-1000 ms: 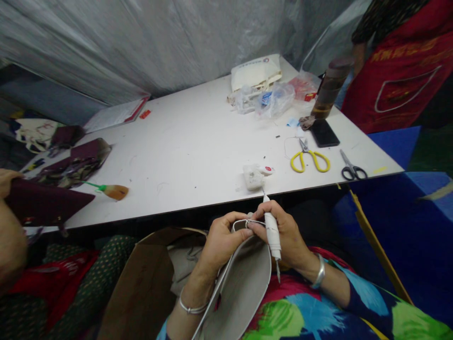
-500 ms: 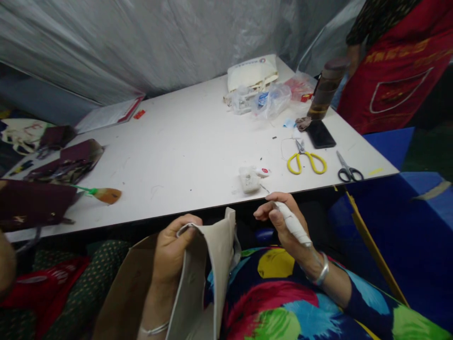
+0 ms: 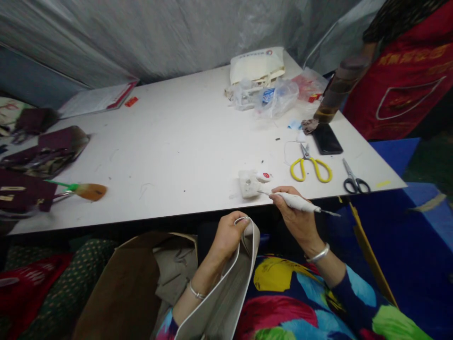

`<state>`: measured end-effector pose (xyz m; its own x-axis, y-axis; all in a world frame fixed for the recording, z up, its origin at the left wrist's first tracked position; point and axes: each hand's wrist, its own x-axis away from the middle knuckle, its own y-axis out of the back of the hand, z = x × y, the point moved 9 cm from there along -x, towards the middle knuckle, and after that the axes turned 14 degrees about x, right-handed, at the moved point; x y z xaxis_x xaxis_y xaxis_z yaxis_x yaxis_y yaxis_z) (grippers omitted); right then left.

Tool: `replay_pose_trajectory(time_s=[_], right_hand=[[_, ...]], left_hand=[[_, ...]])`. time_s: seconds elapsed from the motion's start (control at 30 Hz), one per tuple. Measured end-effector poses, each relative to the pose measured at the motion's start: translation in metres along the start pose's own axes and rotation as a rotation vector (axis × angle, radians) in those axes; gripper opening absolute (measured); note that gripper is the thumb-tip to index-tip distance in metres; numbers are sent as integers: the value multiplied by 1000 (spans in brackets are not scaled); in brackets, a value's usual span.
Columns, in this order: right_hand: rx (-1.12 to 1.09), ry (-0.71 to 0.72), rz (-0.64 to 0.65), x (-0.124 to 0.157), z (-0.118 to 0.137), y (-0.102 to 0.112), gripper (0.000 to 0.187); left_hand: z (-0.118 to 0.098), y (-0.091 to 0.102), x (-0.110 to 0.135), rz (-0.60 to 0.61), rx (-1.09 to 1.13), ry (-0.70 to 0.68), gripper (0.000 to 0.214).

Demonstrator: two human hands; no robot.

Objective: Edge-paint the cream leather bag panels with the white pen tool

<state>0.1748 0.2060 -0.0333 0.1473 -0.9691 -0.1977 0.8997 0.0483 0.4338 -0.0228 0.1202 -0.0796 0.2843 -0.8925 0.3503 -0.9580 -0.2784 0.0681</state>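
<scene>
My left hand (image 3: 230,236) is closed on the upper edge of a pale grey bag (image 3: 236,288), which stands open toward me with its lower part out of frame. My right hand (image 3: 293,212) grips a white-wrapped tool (image 3: 299,202) with thin metal points at both ends. The tool's front tip is at the right side of a small whitish block (image 3: 248,185) near the table's front edge; I cannot tell whether it touches. A small white piece with a red mark (image 3: 264,175) lies against the block.
Yellow-handled scissors (image 3: 311,165), black-handled scissors (image 3: 355,182), a phone (image 3: 327,139) and a bottle (image 3: 334,94) are on the right. Maroon bags (image 3: 53,148) and an orange brush (image 3: 91,191) lie left. A cardboard box (image 3: 116,293) holds grey pieces below. A person in a red apron (image 3: 406,89) stands right.
My left hand has moved right with the bag, closer to my right hand. The tool has levelled out, with its front tip now at the whitish block. The view has shifted slightly.
</scene>
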Motion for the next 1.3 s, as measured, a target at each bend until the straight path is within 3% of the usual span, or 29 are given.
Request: replay_pose_trajectory(time_s=[0.13, 0.43, 0.77, 1.03, 1.2, 1.3], right_hand=[[91, 87, -35, -7, 1, -4, 22], [108, 81, 1, -12, -5, -17, 20], [262, 219, 37, -17, 8, -25, 19], [142, 99, 73, -22, -2, -31, 20], [115, 90, 1, -18, 3, -15, 22], [-14, 40, 144, -10, 0, -20, 27]], left_hand=[[2, -3, -1, 22, -108, 0, 18], [5, -1, 6, 39, -72, 94, 17], [3, 3, 6, 26, -68, 133, 14], [3, 4, 8, 9, -62, 165, 14], [3, 4, 12, -2, -36, 184, 14], [4, 1, 14, 8, -39, 188, 15]])
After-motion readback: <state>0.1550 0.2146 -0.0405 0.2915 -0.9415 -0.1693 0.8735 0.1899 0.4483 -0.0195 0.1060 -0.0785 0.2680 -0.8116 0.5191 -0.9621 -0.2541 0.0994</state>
